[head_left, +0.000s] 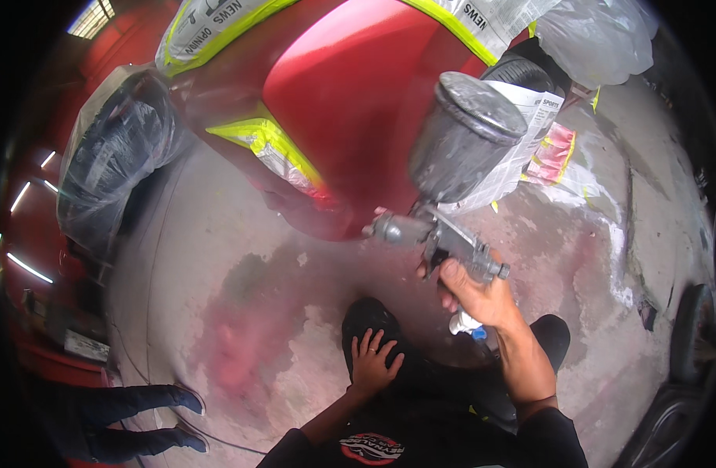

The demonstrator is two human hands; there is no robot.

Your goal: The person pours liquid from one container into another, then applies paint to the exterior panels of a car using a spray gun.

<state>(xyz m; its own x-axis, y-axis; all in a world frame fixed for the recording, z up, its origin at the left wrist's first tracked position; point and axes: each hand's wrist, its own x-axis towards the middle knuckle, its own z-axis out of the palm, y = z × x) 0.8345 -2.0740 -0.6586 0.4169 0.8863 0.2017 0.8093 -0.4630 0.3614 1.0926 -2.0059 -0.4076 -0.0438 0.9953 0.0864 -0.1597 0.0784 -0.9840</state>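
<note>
Right hand (482, 292) grips my spray gun (451, 175); left hand (376, 356) lies open on my knee (367, 313). Blurry, but likely I'm painting the twelve-o'clock red car panel (342, 117); next, sweep steadily.

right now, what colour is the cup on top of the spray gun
The cup is mottled grey, seen best in the head view, the only one.

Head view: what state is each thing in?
Spray gun: gripped, lidded cup on top
Right hand: closed around the gun
Left hand: open on the knee
Red panel: glossy, partly masked with newspaper
Clear plastic, left: draped, crumpled
Floor: blotched with red
</note>
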